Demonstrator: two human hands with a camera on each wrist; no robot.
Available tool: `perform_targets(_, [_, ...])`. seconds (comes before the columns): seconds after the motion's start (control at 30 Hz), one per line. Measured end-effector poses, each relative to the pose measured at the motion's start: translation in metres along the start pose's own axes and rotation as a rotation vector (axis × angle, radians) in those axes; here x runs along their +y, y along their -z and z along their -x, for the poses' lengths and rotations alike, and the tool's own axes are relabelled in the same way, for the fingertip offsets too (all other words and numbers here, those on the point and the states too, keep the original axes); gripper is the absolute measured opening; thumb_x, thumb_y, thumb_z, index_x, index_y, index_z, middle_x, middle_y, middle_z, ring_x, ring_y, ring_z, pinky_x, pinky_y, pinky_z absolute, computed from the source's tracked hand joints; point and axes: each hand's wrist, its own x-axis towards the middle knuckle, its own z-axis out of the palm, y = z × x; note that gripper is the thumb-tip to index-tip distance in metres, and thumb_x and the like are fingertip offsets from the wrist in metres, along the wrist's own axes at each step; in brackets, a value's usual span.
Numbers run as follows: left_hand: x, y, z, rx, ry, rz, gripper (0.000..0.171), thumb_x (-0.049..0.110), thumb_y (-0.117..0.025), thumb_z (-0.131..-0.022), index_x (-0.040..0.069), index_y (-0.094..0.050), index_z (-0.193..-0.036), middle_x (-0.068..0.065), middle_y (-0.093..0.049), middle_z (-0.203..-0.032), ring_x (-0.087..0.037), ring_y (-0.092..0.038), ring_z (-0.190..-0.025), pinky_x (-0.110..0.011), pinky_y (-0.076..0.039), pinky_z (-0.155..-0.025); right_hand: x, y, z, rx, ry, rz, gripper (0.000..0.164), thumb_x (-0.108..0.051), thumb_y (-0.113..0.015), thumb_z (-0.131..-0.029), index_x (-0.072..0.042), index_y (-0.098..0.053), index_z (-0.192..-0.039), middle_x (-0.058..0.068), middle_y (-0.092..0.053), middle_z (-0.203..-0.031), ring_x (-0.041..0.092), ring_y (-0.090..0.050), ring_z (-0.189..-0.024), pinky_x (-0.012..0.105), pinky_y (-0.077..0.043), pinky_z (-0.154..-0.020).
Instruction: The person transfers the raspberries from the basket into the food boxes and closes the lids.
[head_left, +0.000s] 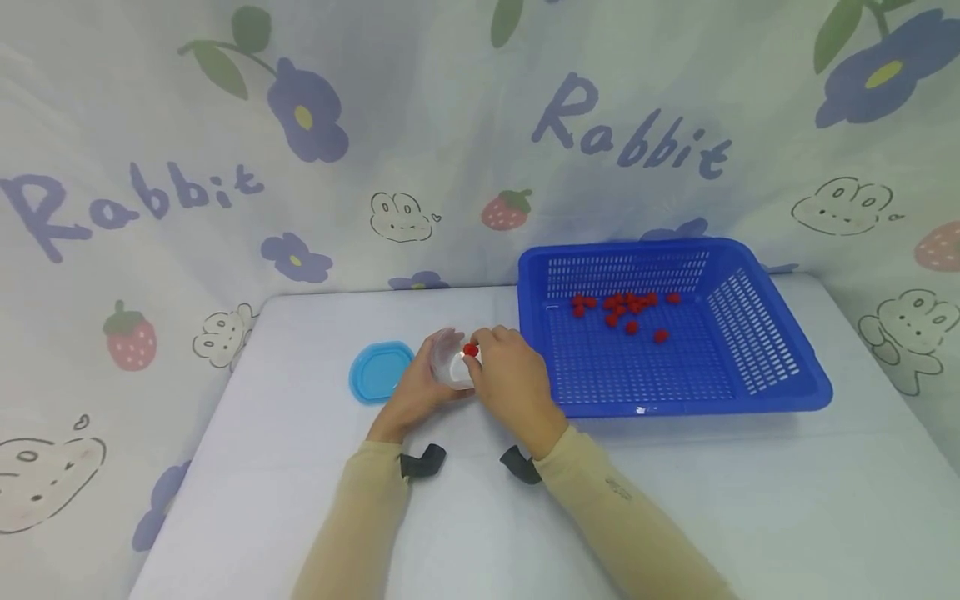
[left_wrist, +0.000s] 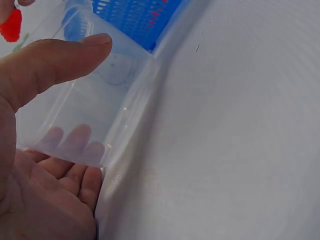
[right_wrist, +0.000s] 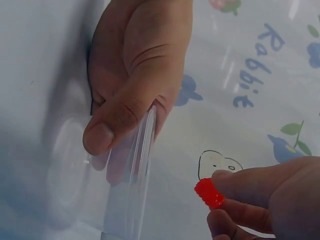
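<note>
My left hand (head_left: 414, 395) grips a clear plastic tub (head_left: 444, 371) around its side, tilted with its mouth toward the right hand. In the left wrist view, the thumb lies along the near wall of the tub (left_wrist: 117, 75), and fingertips show through the plastic. Thumb and fingers of my right hand (head_left: 513, 377) pinch a small red bumpy piece (right_wrist: 209, 193), shaped like a berry. In the head view that piece overlaps the tub's mouth; in the right wrist view it appears beside the rim, apart from it.
A light blue round lid (head_left: 378, 372) lies on the white table (head_left: 465, 517), left of the tub. At the right stands a blue perforated basket (head_left: 813, 387) with several red pieces (head_left: 633, 303) inside, mostly toward its back. A patterned cloth (head_left: 450, 125) hangs behind the table.
</note>
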Motion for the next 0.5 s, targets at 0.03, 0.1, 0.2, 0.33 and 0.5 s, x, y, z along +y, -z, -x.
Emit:
perform_targets(0.03, [0.0, 0.0, 0.0, -0.001, -0.001, 0.002, 0.097, 0.035, -0.086, -0.06, 0.028, -0.032, -0.14, 0.012, -0.044, -0.135, -0.017, -0.036, -0.127, -0.053, -0.036, -0.1, -0.001, -0.001, -0.001, -0.003, -0.004, 0.027, 0.024, -0.029, -0.066, -0.085, -0.013, -0.065, -0.102, 0.002, -0.063, -0.089, 0.017, -0.058, -0.079, 0.031, -0.053, -0.061])
perform_targets(0.1, [0.0, 0.0, 0.0, 0.001, 0.003, -0.002, 0.097, 0.035, -0.086, -0.06, 0.029, -0.032, -0.14, 0.012, -0.044, -0.135, -0.017, -0.037, -0.126, -0.052, -0.036, -0.1, -0.004, -0.004, -0.002, -0.008, -0.008, 0.075, 0.025, -0.029, -0.067, -0.084, -0.012, -0.066, -0.103, 0.003, -0.063, -0.089, 0.018, -0.058, -0.078, 0.032, -0.053, -0.06])
perform_targets(0.2, [-0.001, 0.0, 0.0, 0.004, -0.001, -0.01, 0.095, 0.03, -0.085, -0.062, 0.028, -0.032, -0.14, 0.01, -0.043, -0.137, -0.019, -0.038, -0.125, -0.051, -0.037, -0.099, -0.009, -0.008, -0.001, -0.025, -0.006, 0.121, 0.027, -0.028, -0.067, -0.084, -0.011, -0.065, -0.105, 0.003, -0.062, -0.089, 0.018, -0.058, -0.08, 0.034, -0.054, -0.059])
perform_targets(0.33, [-0.001, 0.0, -0.001, 0.008, 0.003, -0.033, 0.094, 0.021, -0.083, -0.063, 0.029, -0.031, -0.14, 0.004, -0.04, -0.14, -0.022, -0.039, -0.124, -0.049, -0.039, -0.097, -0.014, -0.016, -0.001, -0.049, -0.012, 0.12, 0.028, -0.028, -0.065, -0.086, -0.01, -0.064, -0.107, 0.004, -0.061, -0.089, 0.018, -0.058, -0.082, 0.036, -0.055, -0.059])
perform_targets(0.5, [-0.002, 0.0, -0.002, 0.004, 0.023, -0.05, 0.093, 0.015, -0.08, -0.063, 0.03, -0.03, -0.141, 0.002, -0.038, -0.141, -0.022, -0.039, -0.125, -0.05, -0.039, -0.096, -0.016, -0.028, -0.003, -0.061, -0.039, 0.091, 0.029, -0.028, -0.064, -0.086, -0.009, -0.063, -0.108, 0.005, -0.061, -0.089, 0.019, -0.058, -0.082, 0.037, -0.055, -0.062])
